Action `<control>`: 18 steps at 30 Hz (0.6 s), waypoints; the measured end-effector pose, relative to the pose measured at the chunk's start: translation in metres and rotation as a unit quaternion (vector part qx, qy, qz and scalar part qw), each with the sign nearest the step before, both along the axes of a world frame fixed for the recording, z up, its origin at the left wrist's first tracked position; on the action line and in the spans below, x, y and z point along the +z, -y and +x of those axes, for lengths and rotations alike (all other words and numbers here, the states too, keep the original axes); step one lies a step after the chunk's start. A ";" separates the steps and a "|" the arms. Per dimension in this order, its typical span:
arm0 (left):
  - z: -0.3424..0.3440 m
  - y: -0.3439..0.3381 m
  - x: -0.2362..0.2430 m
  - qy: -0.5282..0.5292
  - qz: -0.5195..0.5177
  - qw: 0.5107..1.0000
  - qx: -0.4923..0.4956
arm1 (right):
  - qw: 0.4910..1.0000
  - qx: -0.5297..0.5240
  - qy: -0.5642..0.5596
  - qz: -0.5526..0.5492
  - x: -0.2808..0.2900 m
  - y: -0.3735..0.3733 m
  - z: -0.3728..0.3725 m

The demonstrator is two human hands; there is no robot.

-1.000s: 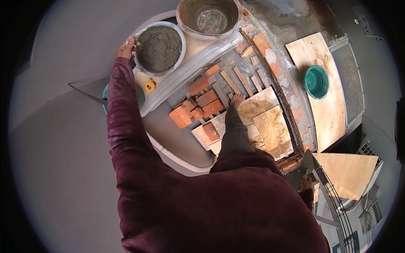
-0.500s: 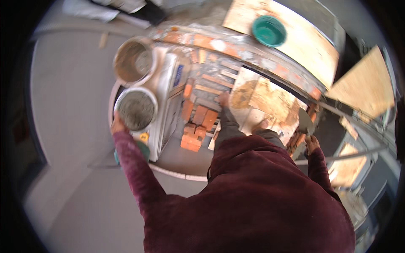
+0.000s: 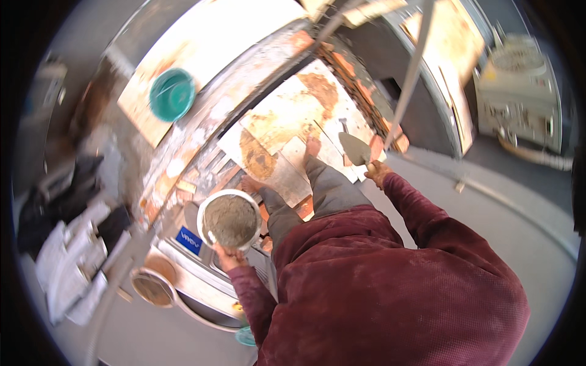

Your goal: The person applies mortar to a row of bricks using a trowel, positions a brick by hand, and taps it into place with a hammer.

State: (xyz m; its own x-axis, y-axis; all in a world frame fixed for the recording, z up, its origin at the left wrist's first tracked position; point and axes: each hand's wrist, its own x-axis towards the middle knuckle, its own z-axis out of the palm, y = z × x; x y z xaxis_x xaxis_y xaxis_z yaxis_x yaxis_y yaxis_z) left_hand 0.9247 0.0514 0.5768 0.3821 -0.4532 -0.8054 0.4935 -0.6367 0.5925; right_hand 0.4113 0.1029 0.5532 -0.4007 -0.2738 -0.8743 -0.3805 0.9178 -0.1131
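Note:
A round white bucket (image 3: 202,221) full of grey wet mortar (image 3: 230,218) is held up in front of my left leg. My left hand (image 3: 231,257) grips its near rim, the fingers partly hidden below it. On the right, my right hand (image 3: 378,173) is closed round the handle of a trowel (image 3: 355,148), whose broad pointed blade looks coated with grey mortar. The trowel is over the right edge of stained boards (image 3: 281,122), where my bare feet stand.
A low brick wall (image 3: 360,85) runs along the boards' right side. Behind them, a green basin (image 3: 173,94) sits on a plywood sheet (image 3: 143,110). Another bucket (image 3: 152,288) stands at lower left. A grey pole (image 3: 412,73) slants across the upper right.
The view has swung to the right. The white bucket has come away from beside the other bucket, carried by my left hand toward my legs. My right hand still holds the trowel.

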 end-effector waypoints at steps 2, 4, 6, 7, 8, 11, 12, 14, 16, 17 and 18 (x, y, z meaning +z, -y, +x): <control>-0.046 0.031 -0.041 -0.020 -0.025 0.995 -0.089 | 0.998 -0.064 0.022 0.001 -0.011 -0.029 -0.010; -0.081 0.051 -0.091 -0.051 -0.021 0.988 -0.145 | 0.986 -0.155 0.045 -0.027 -0.009 -0.054 -0.015; -0.138 0.088 -0.113 -0.039 0.003 0.979 -0.202 | 0.966 -0.252 0.049 -0.045 -0.013 -0.084 -0.022; -0.165 0.099 -0.126 -0.030 0.016 0.974 -0.226 | 0.964 -0.260 0.059 -0.017 -0.013 -0.094 -0.027; -0.192 0.110 -0.140 -0.047 0.001 0.966 -0.254 | 0.959 -0.278 0.064 -0.009 -0.017 -0.109 -0.031; -0.267 0.137 -0.186 -0.072 -0.013 0.923 -0.377 | 0.948 -0.307 0.082 0.024 -0.039 -0.158 -0.033; -0.291 0.141 -0.201 -0.075 -0.007 0.912 -0.403 | 0.946 -0.310 0.091 0.035 -0.046 -0.171 -0.033; -0.334 0.156 -0.224 -0.083 0.007 0.883 -0.463 | 0.930 -0.362 0.067 0.023 -0.042 -0.174 -0.024; -0.379 0.164 -0.260 -0.070 0.008 0.868 -0.492 | 0.919 -0.391 0.047 0.000 -0.037 -0.170 -0.018; -0.396 0.170 -0.282 -0.045 0.002 0.869 -0.494 | 0.911 -0.406 0.068 0.013 -0.035 -0.159 -0.014; -0.418 0.170 -0.296 -0.039 0.016 0.860 -0.509 | 0.900 -0.427 0.085 0.031 -0.032 -0.152 -0.010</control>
